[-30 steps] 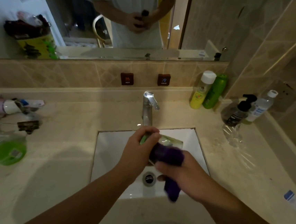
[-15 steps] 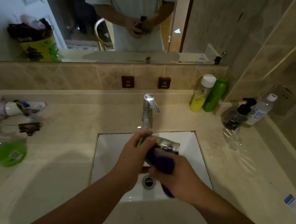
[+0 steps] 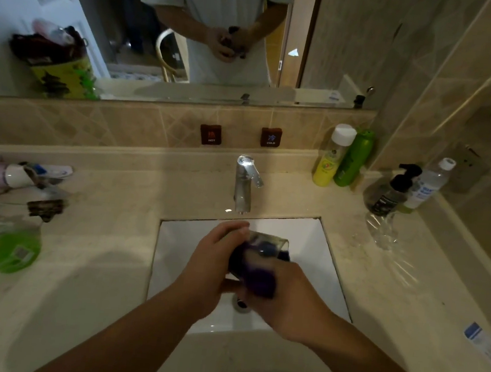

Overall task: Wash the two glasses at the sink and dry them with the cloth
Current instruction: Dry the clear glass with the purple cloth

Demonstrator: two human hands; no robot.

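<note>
- Beige marble desk (image 3: 105, 262) surrounds white sink (image 3: 307, 242), directly under both hands.
- Left hand (image 3: 209, 269) grips clear drinking glass (image 3: 265, 243); right hand (image 3: 284, 300) clutches purple cloth (image 3: 256, 274) against it.
- Step judged: drying. Next: second clear glass (image 3: 382, 229), well right of the hands.

You have one view only, from the camera on your head, so no second angle shares the scene. It looks forward and steeply down over the counter (image 3: 93, 291), facing the tiled back wall and the mirror (image 3: 193, 31) above it. The wide lens bends the counter edges and the walls at the sides. The sink (image 3: 307, 245) and the tap (image 3: 244, 182) sit at the middle, close below you. Your forearms enter from the bottom edge, and the left hand (image 3: 212, 266) and right hand (image 3: 290, 304) meet over the sink, near the lens. The mirror gives back your torso and both hands from the front.
</note>
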